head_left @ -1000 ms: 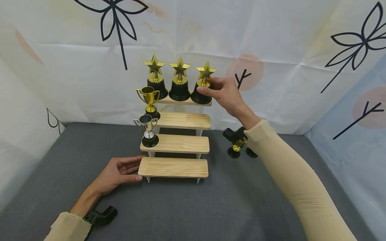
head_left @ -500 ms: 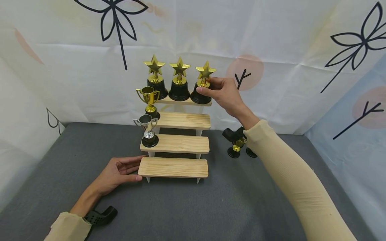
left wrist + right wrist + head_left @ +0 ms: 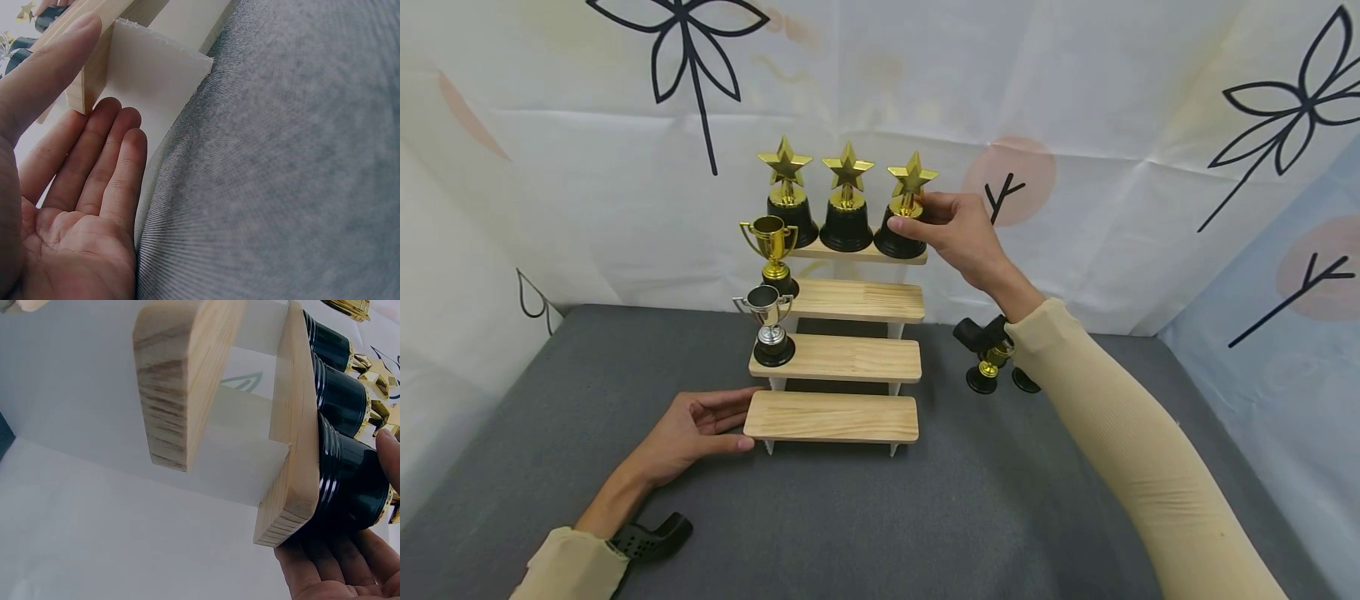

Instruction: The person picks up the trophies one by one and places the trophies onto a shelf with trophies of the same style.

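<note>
My right hand [image 3: 966, 237] holds the rightmost gold star trophy [image 3: 895, 242] at its black base and gold neck, thumb in front. That trophy stands on the top step of a tiered wooden display stand [image 3: 838, 417], beside two matching star trophies [image 3: 847, 227]. In the right wrist view, its black base [image 3: 350, 481] sits on the board with my fingers around the far side. My left hand [image 3: 688, 433] lies at the left end of the lowest step, fingers extended. In the left wrist view, the fingers [image 3: 128, 162] reach alongside the stand's white support [image 3: 153, 69].
A gold cup trophy [image 3: 772, 242] stands at the left of the second step from the top, a silver cup trophy [image 3: 771, 329] on the step below. More gold cups [image 3: 988, 367] stand on the grey table [image 3: 850, 533], partly behind my right wrist. A printed cloth [image 3: 925, 83] hangs behind.
</note>
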### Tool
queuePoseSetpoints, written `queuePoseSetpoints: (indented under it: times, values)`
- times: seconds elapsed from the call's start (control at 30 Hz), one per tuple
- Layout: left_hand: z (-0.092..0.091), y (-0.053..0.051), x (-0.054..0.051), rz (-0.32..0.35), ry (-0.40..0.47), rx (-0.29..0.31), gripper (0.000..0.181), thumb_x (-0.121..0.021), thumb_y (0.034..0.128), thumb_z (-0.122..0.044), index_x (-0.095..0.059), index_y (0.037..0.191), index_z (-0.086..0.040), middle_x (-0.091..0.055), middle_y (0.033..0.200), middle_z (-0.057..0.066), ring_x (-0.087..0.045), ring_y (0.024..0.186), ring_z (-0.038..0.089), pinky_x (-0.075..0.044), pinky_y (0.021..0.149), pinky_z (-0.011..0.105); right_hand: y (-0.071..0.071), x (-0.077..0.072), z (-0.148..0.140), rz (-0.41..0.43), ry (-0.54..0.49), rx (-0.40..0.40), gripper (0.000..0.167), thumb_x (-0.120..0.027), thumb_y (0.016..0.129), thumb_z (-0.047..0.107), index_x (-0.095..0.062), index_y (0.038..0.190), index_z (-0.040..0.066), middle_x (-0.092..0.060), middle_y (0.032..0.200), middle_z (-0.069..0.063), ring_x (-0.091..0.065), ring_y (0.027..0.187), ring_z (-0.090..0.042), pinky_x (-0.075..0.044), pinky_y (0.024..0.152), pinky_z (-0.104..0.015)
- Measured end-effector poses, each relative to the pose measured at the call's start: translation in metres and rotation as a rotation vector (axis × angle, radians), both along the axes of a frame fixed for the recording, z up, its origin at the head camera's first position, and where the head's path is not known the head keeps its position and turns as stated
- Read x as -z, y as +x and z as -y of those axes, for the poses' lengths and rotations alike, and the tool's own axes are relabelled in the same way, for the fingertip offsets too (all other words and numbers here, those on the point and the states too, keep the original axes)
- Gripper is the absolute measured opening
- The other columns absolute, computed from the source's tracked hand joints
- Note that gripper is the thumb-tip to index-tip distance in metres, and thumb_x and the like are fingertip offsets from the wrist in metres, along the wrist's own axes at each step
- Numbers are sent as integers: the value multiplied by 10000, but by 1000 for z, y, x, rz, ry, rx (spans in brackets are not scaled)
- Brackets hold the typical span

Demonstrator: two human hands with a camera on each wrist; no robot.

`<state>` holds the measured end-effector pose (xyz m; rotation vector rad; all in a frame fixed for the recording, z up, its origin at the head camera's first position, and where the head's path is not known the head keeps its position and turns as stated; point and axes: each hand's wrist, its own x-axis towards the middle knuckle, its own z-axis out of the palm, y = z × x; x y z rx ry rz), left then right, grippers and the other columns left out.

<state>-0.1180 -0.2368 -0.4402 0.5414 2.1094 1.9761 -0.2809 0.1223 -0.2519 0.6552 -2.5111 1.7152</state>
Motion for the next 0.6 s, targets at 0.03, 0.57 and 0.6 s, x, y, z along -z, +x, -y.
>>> queuePoseSetpoints:
  times: [0.03,0.57,0.6]
  values:
    - [0,0,0,2,-1,-1,673,-765,840,99,-424,1408,215,-425,1425,424,-625,1202,101,-546,989,276,0,0,0,2,0,1,613,-814,893,232,-577,1421,28,-621,1382,-123,-618,1234,-213,-485,1098,-378]
    - [0,0,-1,6,-6,-4,680,-769,840,95,-419,1411,217,-411,1430,431,-622,1201,88,-543,989,264,-1,-1,0,15,21,14,652,-817,889,255,-555,1442,31,-581,1435,-122,-596,1263,-213,-472,1111,-382]
    - [0,0,-1,6,-5,-3,682,-769,839,95,-418,1411,217,-409,1431,432,-621,1202,89,-543,990,265,-1,-1,0,16,20,14,652,-817,889,254,-553,1442,31,-577,1439,-122,-595,1265,-214,-471,1112,-381]
